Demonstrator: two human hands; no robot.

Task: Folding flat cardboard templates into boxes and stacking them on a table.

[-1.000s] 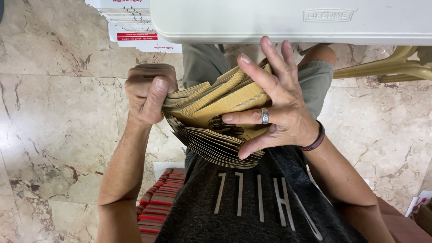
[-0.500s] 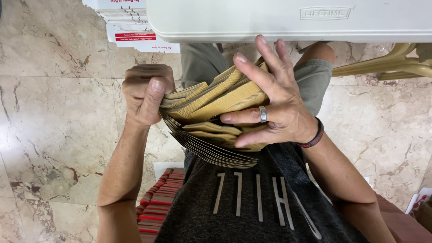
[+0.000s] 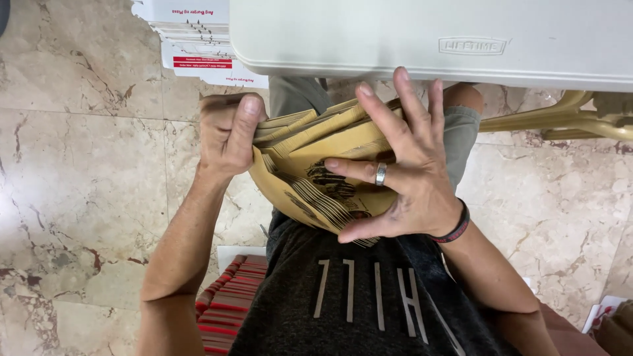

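A thick stack of brown paper bags (image 3: 316, 165) with dark printing is held against my lap, fanned out at its lower edge. My left hand (image 3: 227, 132) grips the stack's left end, thumb pressed over the top. My right hand (image 3: 405, 168), with a ring on one finger and a dark band at the wrist, lies spread across the front of the stack, fingers apart, the thumb hooked under the lower edge.
A white plastic folding table (image 3: 428, 39) edge runs across the top. White boxes with red labels (image 3: 198, 46) stack at the top left. A pile of red-and-white striped items (image 3: 227, 296) sits by my left side. Marble floor (image 3: 79, 165) all around; a tan chair frame (image 3: 560, 118) on the right.
The fanned lower bags have spread further, showing more dark printing. My right hand's fingers have shifted slightly up over the stack. My left hand's grip is unchanged.
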